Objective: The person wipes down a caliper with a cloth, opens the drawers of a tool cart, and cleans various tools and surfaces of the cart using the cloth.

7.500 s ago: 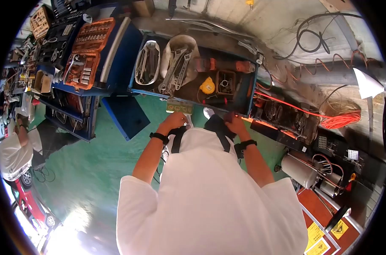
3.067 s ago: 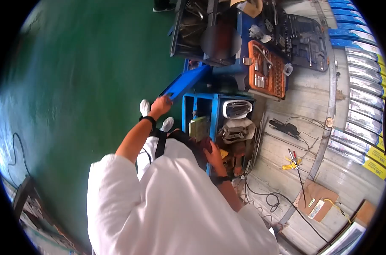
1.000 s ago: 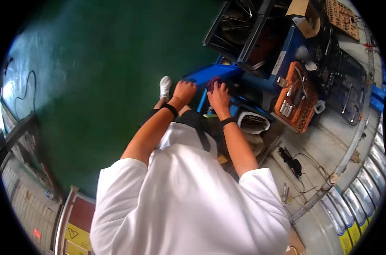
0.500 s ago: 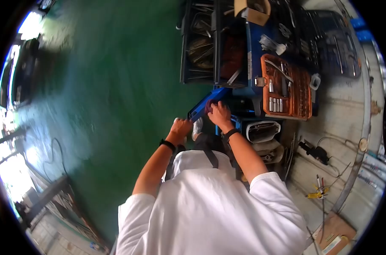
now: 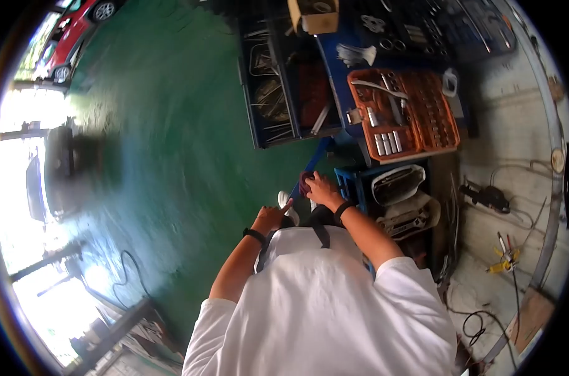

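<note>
A narrow blue panel stands nearly edge-on in front of my body, below the open drawers. My left hand is at its near end, fingers closed round its edge. Just above and to the right, my right hand is closed on a dark red cloth, which lies against the panel. The blue trolley frame is right of my right hand. White shoes show beneath the hands.
Open drawers extend from a blue cabinet that bears an orange socket set, gloves and a cardboard box. A white container of tools sits on the trolley. At the far left are a red car and a floor cable.
The view has turned, shifting the cabinet and drawers leftward in it. Both hands have moved down in the view, and the blue panel now appears narrower and steeper. The cloth remains in my right hand.
</note>
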{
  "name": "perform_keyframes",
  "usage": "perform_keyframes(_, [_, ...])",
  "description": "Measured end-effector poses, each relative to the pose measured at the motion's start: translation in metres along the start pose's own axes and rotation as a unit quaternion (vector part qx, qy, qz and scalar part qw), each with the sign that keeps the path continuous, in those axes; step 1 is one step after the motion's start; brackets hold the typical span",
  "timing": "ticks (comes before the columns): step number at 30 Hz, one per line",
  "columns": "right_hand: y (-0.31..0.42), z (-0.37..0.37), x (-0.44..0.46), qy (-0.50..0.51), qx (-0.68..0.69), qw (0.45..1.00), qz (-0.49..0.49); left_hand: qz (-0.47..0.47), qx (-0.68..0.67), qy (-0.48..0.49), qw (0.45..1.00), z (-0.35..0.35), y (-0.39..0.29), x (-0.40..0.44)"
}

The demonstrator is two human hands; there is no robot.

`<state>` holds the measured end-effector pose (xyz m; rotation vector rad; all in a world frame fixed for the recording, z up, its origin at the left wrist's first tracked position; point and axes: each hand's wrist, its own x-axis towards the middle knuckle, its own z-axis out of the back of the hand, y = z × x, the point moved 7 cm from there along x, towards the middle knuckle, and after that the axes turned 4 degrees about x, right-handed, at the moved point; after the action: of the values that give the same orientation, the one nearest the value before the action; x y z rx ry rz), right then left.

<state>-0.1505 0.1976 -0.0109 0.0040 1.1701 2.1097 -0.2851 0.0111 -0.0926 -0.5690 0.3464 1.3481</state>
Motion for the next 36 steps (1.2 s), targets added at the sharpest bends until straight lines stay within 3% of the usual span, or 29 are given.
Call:
perform_keyframes(4, [0.016,0.032,0.000,0.012,-0.104,0.994,0.009,-0.046,-0.026,0.124,0.991,0.023,-0.009,0.014])
perform_keyframes(6, [0.005,0.035,0.007,-0.066,-0.120,0.991,-0.001,-0.015,0.000,0.234,0.972,0.094,-0.029,0.004])
perform_keyframes(10, [-0.018,0.009,0.016,-0.126,-0.099,0.979,-0.123,-0.028,0.050,0.231,0.971,0.111,-0.031,0.008])
perform_keyframes(11, [-0.010,0.010,0.009,-0.173,-0.148,0.969,-0.092,-0.038,0.060,0.228,0.971,0.111,-0.027,0.012])
perform_keyframes(14, [0.000,-0.001,-0.017,-0.250,-0.215,0.943,-0.041,-0.199,0.216,0.150,0.944,0.101,-0.033,0.024])
perform_keyframes(16, [0.018,-0.009,-0.038,-0.285,-0.227,0.931,-0.024,-0.264,0.118,0.169,0.942,0.128,-0.044,0.027])
perform_keyframes(18, [0.013,-0.023,-0.045,-0.160,-0.110,0.968,-0.158,-0.245,0.064,0.222,0.942,0.131,-0.042,0.049])
perform_keyframes(20, [0.028,-0.028,-0.057,-0.131,-0.110,0.960,-0.220,-0.214,-0.010,0.278,0.936,0.120,-0.035,0.057])
perform_keyframes(22, [0.029,-0.036,-0.065,-0.098,-0.108,0.948,-0.282,-0.276,-0.107,0.164,0.941,0.138,-0.035,0.064])
perform_keyframes(24, [0.011,-0.043,-0.060,-0.052,0.046,0.935,-0.349,-0.279,-0.126,0.142,0.941,0.158,-0.034,0.062])
perform_keyframes(26, [0.022,-0.032,-0.059,-0.071,0.122,0.935,-0.325,-0.270,-0.238,0.038,0.932,0.192,-0.028,0.059])
perform_keyframes(28, [0.054,0.020,-0.063,-0.332,0.230,0.884,-0.237,-0.294,-0.328,0.025,0.898,0.227,-0.024,0.050])
perform_keyframes(29, [0.069,0.033,-0.058,-0.332,0.229,0.883,-0.239,-0.316,-0.408,0.004,0.857,0.250,-0.019,0.050])
perform_keyframes(30, [0.085,0.047,-0.055,-0.370,0.275,0.858,-0.226,-0.316,-0.409,0.007,0.856,0.259,-0.014,0.052])
perform_keyframes(32, [0.106,0.068,-0.050,-0.412,0.321,0.827,-0.209,-0.327,-0.372,-0.009,0.869,0.280,-0.002,0.057])
perform_keyframes(34, [0.105,0.086,-0.053,-0.478,0.323,0.768,-0.278,-0.334,-0.345,-0.055,0.875,0.312,0.011,0.054])
perform_keyframes(36, [0.094,0.099,-0.047,-0.514,0.311,0.761,-0.244,-0.268,-0.306,-0.094,0.909,0.346,0.036,0.055])
